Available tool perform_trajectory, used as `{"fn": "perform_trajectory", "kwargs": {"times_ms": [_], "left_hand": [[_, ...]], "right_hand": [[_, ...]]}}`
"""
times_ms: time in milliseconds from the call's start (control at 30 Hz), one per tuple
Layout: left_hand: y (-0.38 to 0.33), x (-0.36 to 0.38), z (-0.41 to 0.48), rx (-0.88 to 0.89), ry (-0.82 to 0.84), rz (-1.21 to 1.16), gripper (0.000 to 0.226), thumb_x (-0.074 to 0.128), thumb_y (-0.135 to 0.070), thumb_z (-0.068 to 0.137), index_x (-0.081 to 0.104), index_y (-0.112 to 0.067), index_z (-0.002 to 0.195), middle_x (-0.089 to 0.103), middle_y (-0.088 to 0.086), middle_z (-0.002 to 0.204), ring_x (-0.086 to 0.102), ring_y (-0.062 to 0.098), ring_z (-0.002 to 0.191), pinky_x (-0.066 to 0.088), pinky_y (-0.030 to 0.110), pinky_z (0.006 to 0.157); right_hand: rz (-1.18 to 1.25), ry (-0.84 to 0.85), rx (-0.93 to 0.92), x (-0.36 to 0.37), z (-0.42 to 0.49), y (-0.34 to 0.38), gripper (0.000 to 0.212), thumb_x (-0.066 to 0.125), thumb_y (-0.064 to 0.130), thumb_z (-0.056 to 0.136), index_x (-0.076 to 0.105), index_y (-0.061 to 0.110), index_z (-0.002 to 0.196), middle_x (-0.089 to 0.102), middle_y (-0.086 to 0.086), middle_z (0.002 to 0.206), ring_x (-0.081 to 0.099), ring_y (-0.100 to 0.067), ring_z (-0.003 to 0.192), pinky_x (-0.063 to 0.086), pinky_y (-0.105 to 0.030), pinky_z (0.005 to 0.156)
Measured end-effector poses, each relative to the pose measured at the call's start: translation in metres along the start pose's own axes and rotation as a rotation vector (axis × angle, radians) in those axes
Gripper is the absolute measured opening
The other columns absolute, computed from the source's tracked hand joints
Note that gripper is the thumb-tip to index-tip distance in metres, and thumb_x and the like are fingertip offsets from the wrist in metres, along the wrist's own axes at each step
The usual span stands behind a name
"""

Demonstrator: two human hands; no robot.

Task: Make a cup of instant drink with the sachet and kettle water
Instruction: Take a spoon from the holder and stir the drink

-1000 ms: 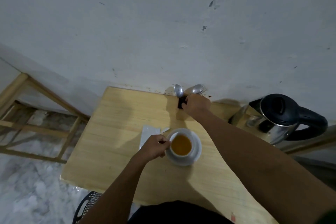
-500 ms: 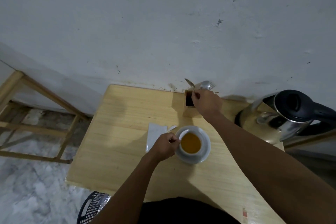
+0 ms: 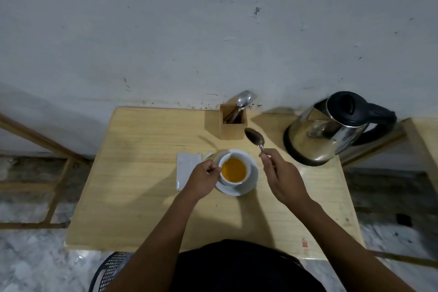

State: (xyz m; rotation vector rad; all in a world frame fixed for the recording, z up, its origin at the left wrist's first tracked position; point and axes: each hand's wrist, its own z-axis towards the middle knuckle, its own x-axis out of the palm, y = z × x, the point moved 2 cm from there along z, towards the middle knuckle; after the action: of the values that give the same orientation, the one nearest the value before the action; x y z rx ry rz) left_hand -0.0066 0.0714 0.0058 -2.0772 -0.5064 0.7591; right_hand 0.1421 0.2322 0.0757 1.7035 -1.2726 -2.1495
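A white cup full of orange-brown drink stands on a white saucer in the middle of the wooden table. My left hand is closed on the cup's handle at its left side. My right hand holds a metal spoon by its handle, bowl pointing up and away, just right of and above the cup. The opened white sachet lies flat left of the cup. The steel kettle with a black lid and handle stands at the back right.
A wooden cutlery holder with a spoon and a fork stands at the table's back edge against the wall. A wooden frame is on the floor to the left. A black mesh basket sits below the table's near edge.
My right hand drew a spoon out of the cutlery holder and pulled it back toward the cup. My left hand stayed on the cup's handle. The camera view shifted slightly.
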Motion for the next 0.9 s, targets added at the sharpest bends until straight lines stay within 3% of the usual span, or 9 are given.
{"fn": "perform_trajectory", "kwargs": {"times_ms": [133, 300, 500, 667, 800, 900], "left_hand": [[-0.002, 0.001, 0.0, 0.01, -0.013, 0.03, 0.025, 0.053, -0.02, 0.095, 0.05, -0.013, 0.071, 0.051, 0.003, 0.065, 0.047, 0.015, 0.057, 0.04, 0.033, 0.061], [-0.001, 0.004, 0.002, 0.006, -0.041, 0.055, 0.022, 0.052, -0.022, 0.095, 0.055, -0.009, 0.077, 0.057, 0.012, 0.071, 0.053, 0.023, 0.065, 0.045, 0.038, 0.063], [-0.006, 0.008, 0.0, -0.014, -0.086, 0.043, 0.027, 0.051, -0.02, 0.094, 0.048, -0.015, 0.068, 0.061, 0.014, 0.075, 0.065, 0.039, 0.081, 0.053, 0.048, 0.076], [-0.009, 0.008, -0.003, -0.038, -0.088, 0.0, 0.022, 0.051, -0.019, 0.094, 0.051, -0.014, 0.072, 0.066, 0.017, 0.081, 0.068, 0.038, 0.083, 0.057, 0.047, 0.078], [-0.009, 0.007, -0.004, -0.049, -0.079, -0.007, 0.021, 0.051, -0.02, 0.093, 0.053, -0.016, 0.072, 0.069, 0.02, 0.089, 0.068, 0.038, 0.086, 0.055, 0.048, 0.081], [-0.01, 0.008, -0.004, -0.05, -0.066, -0.008, 0.02, 0.051, -0.02, 0.094, 0.053, -0.016, 0.075, 0.067, 0.014, 0.08, 0.069, 0.036, 0.083, 0.055, 0.044, 0.078]], "right_hand": [[-0.098, 0.171, 0.128, 0.018, -0.026, -0.017, 0.028, 0.033, 0.04, 0.102, 0.055, 0.028, 0.116, 0.051, 0.011, 0.059, 0.054, -0.019, 0.06, 0.036, -0.031, 0.052], [-0.07, 0.192, 0.237, 0.026, -0.04, -0.021, 0.025, 0.038, 0.03, 0.101, 0.05, 0.02, 0.121, 0.05, 0.01, 0.061, 0.05, -0.015, 0.059, 0.032, -0.033, 0.051], [-0.176, 0.213, 0.277, 0.023, -0.036, -0.013, 0.019, 0.037, 0.03, 0.102, 0.046, 0.016, 0.112, 0.055, 0.001, 0.074, 0.05, -0.023, 0.064, 0.028, -0.033, 0.049], [-0.325, 0.333, 0.245, 0.015, -0.024, 0.004, 0.019, 0.039, 0.024, 0.098, 0.047, 0.013, 0.112, 0.064, -0.008, 0.095, 0.05, -0.026, 0.073, 0.033, -0.033, 0.061], [-0.48, 0.444, 0.144, 0.014, -0.012, 0.017, 0.027, 0.039, 0.018, 0.098, 0.046, 0.011, 0.123, 0.063, -0.01, 0.113, 0.059, -0.029, 0.089, 0.04, -0.033, 0.068], [-0.688, 0.489, 0.01, 0.021, 0.0, 0.025, 0.033, 0.044, 0.017, 0.097, 0.049, 0.018, 0.129, 0.065, -0.008, 0.112, 0.064, -0.027, 0.093, 0.042, -0.033, 0.067]]}}
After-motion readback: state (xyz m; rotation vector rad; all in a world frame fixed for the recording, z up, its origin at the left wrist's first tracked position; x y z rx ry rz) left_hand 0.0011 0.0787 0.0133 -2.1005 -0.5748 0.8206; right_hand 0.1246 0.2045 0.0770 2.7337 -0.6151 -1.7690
